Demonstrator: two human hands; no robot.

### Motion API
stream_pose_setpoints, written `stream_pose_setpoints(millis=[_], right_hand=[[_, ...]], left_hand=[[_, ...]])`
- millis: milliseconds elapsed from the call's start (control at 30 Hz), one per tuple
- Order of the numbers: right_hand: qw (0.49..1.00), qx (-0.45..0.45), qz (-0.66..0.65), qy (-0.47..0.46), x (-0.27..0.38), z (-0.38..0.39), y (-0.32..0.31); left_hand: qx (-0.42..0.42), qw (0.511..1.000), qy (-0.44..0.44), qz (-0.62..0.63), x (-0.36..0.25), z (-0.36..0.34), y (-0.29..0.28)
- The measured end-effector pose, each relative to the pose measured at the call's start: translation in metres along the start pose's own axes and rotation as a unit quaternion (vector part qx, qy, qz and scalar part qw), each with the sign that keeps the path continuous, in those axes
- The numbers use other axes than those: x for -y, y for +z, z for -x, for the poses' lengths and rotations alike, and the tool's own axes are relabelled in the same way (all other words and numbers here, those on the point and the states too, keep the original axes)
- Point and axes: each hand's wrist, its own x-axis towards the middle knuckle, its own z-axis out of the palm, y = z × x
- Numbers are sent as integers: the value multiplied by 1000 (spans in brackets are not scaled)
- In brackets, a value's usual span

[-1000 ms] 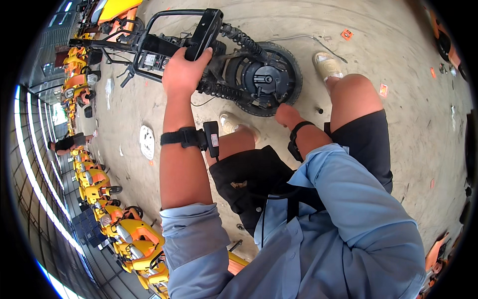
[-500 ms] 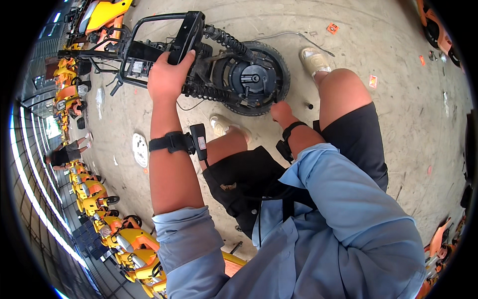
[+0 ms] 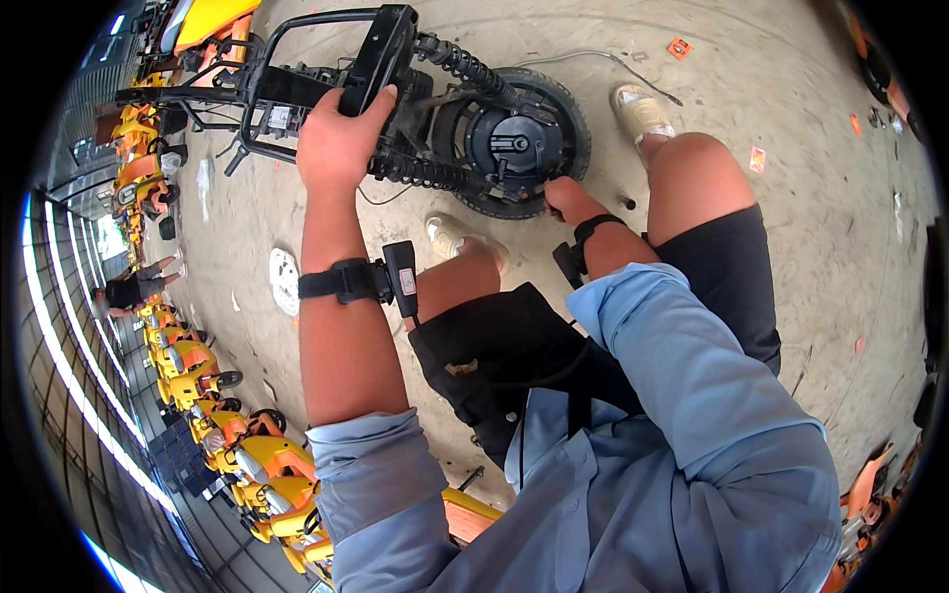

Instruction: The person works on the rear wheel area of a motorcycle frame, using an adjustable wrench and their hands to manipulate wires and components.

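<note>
A stripped scooter's black frame lies across the upper left of the head view. My left hand is closed round the frame's flat rear bracket, thumb along its near end. Two coil-spring shock absorbers run from the frame to the rear wheel, which has a round dark hub motor in its middle. My right hand is closed at the wheel's near right edge, by the tyre. Whatever sits inside its curled fingers is hidden. Both wrists carry black straps with small devices.
My feet in beige shoes stand on either side of the wheel. A grey cable and a small black cylinder lie on the concrete floor. Yellow scooters line the left, where another person stands.
The whole view has shifted slightly, moving the frame and wheel up and right. My right hand has edged closer to the hub, its fingers still closed. My left hand keeps its grip.
</note>
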Motion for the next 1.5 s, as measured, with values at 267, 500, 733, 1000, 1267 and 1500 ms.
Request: stream_pose_setpoints(millis=[267,500,733,1000,1267,1500], right_hand=[[993,89,61,39,10,21,10],[983,102,-127,84,10,19,18],[993,86,-56,59,9,31,25],[979,-194,-31,-51,-62,-44,9],[964,-30,260,-33,-36,-5,-1],[967,-29,250,-45,-22,7,-19]], left_hand=[[-9,1000,-2,-16,3,1,0],[0,1000,-3,-21,-8,1,1],[3,1000,-19,-21,-4,4,-5],[3,1000,4,8,-8,-8,9],[-7,1000,-13,-13,10,-1,-1],[-6,1000,9,4,-2,-4,2]])
